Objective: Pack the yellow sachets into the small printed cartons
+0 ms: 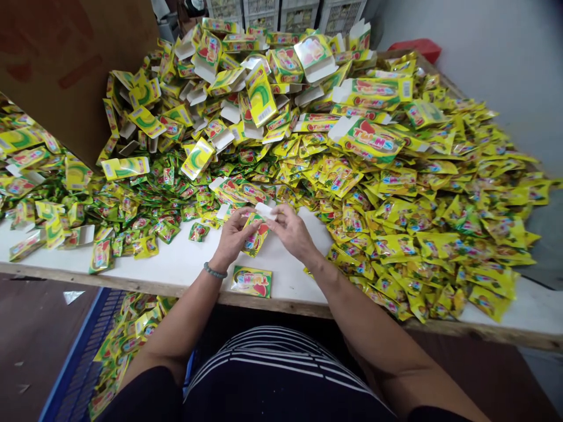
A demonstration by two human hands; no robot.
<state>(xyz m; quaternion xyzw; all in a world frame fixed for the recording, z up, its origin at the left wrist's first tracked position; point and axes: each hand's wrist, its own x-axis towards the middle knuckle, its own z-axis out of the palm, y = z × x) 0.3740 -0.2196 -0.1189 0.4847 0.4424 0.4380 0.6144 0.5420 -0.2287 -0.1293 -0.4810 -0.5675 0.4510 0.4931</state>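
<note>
A smooth white tabletop [304,284] crosses the frame's middle. Crinkled, glossy yellow sachets [409,246] heap at right; a flat-sided brown cardboard carton [65,58] fills the upper left; a blue latticed plastic basket [80,349] sits lower left. At center, the left hand [231,237] and right hand [291,231] pinch a small thin-card box [255,241], its white flap [264,210] up. Just below lies a flat rectangular box [250,282].

Open tabletop strip [290,271], packets [396,243] heaped right, cartons [263,97] piled beyond
</note>
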